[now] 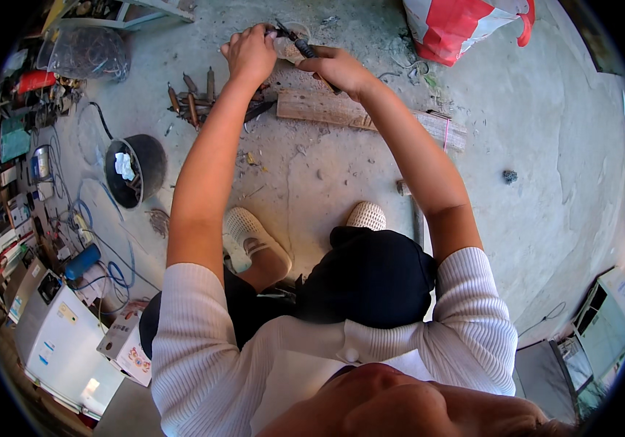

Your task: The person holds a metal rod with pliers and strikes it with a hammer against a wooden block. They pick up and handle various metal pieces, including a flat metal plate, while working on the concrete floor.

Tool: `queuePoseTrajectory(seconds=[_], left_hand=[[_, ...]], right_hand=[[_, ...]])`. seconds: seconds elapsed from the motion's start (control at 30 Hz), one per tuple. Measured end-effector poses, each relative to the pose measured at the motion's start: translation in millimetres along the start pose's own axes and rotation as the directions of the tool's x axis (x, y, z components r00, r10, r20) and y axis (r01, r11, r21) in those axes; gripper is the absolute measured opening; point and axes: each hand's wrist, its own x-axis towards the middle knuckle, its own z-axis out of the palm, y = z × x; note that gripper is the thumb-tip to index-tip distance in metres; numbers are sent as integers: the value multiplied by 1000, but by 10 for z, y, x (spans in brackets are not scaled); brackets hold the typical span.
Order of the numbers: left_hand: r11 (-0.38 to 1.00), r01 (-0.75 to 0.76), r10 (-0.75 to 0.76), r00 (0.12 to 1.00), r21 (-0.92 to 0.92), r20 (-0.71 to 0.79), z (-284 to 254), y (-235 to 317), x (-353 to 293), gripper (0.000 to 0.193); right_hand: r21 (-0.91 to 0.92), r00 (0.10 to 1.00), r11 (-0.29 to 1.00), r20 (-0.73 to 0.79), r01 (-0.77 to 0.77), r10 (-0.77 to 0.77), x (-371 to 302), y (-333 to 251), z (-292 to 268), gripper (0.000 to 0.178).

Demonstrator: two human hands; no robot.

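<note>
Far out in front, both my arms reach toward a long black tool (303, 48) with a ribbed middle section. My right hand (335, 71) is closed round its near part, and the handle end shows below the fingers. My left hand (251, 54) is beside the tool's far end, fingers bent and pressed together; what they grip is hidden. A pale, translucent piece (287, 50) lies between the two hands, beside the tool. Just nearer than the hands, a rough wooden plank (319, 107) rests on the concrete floor, passing under my right forearm.
Several brownish rod-like pieces (192, 98) lie left of the plank. Further left stand a black bucket (151, 169) with white crumpled stuff inside and a clear plastic bag (94, 54). A red and white sack (447, 29) stands far right. Cables and boxes (124, 342) crowd the left side.
</note>
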Motion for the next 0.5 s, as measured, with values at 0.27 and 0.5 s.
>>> queuePoseTrajectory(seconds=[0.27, 0.5], left_hand=[[999, -43, 41, 998, -30, -55, -32, 42, 4, 23], [995, -86, 80, 990, -45, -120, 14, 18, -38, 24]], right_hand=[[169, 999, 985, -32, -16, 21, 9, 121, 69, 52], [307, 998, 951, -61, 30, -12, -52, 119, 150, 50]])
